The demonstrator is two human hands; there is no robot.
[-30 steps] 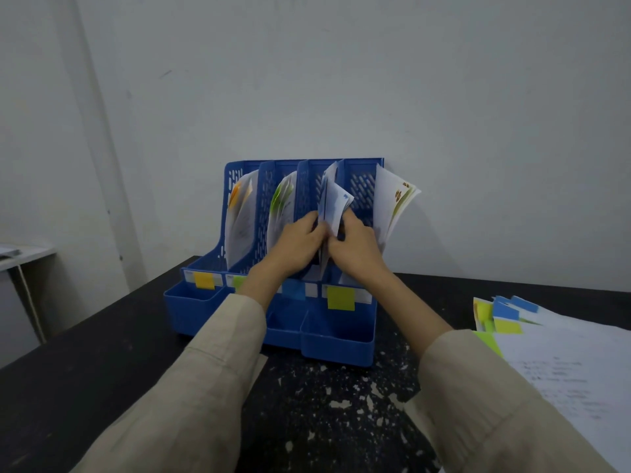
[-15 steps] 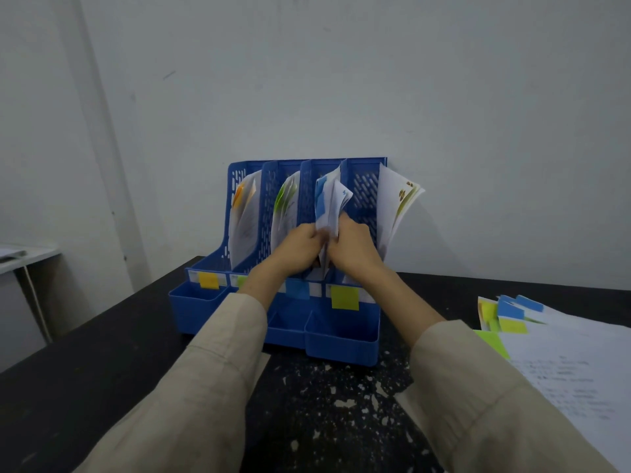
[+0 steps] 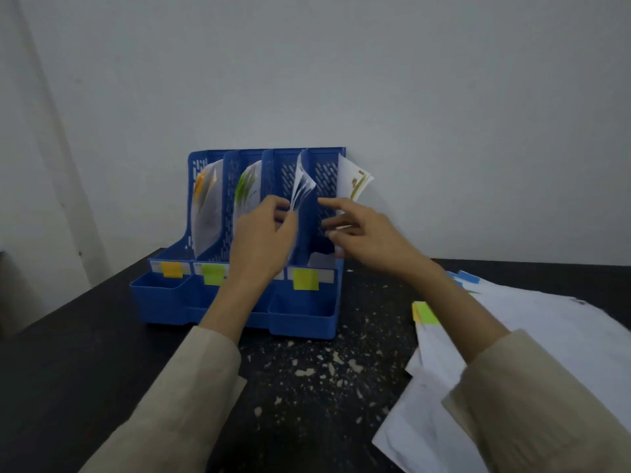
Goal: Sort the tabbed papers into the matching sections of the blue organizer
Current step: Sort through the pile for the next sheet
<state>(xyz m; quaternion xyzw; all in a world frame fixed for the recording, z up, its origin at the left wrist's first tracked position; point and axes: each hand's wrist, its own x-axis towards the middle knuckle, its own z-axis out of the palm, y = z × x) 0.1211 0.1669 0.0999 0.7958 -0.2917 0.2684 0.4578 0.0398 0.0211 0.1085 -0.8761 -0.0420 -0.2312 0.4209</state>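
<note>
the blue plastic 4-section organizer (image 3: 300, 315) stands at 12 o'clock on the black speckled surface (image 3: 68, 353). the left hand (image 3: 263, 237) pinches white blue-tabbed papers (image 3: 302, 189) in its 3rd section. the right hand (image 3: 362, 233) hovers beside, fingers apart. a loose pile of tabbed white sheets (image 3: 546, 336) lies at 3 o'clock.

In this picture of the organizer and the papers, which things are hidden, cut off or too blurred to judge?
Head view:
- Third section's label on the blue organizer: hidden behind the left hand.
- Whether the left hand pinches the curled papers: blurred by motion.
- Printed text on the loose paper stack: too small and blurred.
- The stack's right part: cut off by the picture's edge and covered by the right sleeve.
</note>
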